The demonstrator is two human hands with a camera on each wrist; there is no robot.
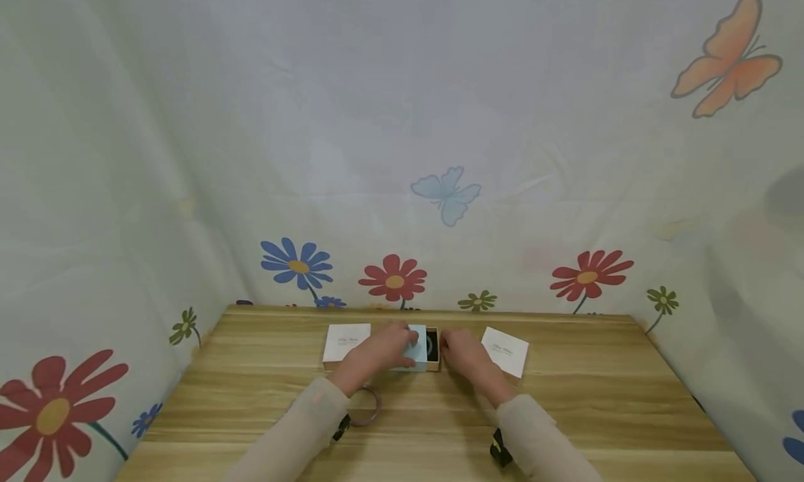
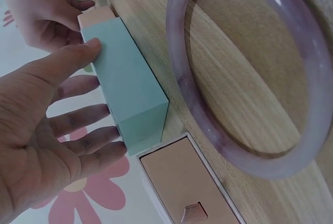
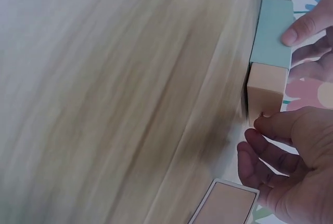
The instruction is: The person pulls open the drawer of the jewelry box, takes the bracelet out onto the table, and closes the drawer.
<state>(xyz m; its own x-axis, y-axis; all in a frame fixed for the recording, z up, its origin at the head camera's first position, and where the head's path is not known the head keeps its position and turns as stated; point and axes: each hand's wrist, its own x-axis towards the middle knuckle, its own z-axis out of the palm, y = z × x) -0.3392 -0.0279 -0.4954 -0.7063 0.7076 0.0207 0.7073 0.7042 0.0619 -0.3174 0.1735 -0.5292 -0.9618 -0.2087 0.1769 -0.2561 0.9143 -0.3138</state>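
Note:
A light blue box sleeve [image 1: 421, 353] lies at the back of the wooden table. Its tan drawer [image 3: 266, 86] sticks out of the right end, and part of a ring-shaped thing shows on the dark lining. My left hand [image 1: 388, 344] holds the sleeve, thumb on the near side and fingers on the far side. At the drawer's outer end, my right hand [image 1: 466, 355] pinches with thumb and forefinger; the exact spot is partly hidden. A pale purple bangle [image 2: 182, 73] rests on the table below my left wrist.
A white box [image 1: 347, 337] stands left of the sleeve, its tan end with a small tab [image 2: 195, 212]. Another white box [image 1: 506, 353] sits angled beyond my right hand. Behind the table [image 1: 597, 398] hangs a curtain [image 1: 352, 210] printed with flowers and butterflies.

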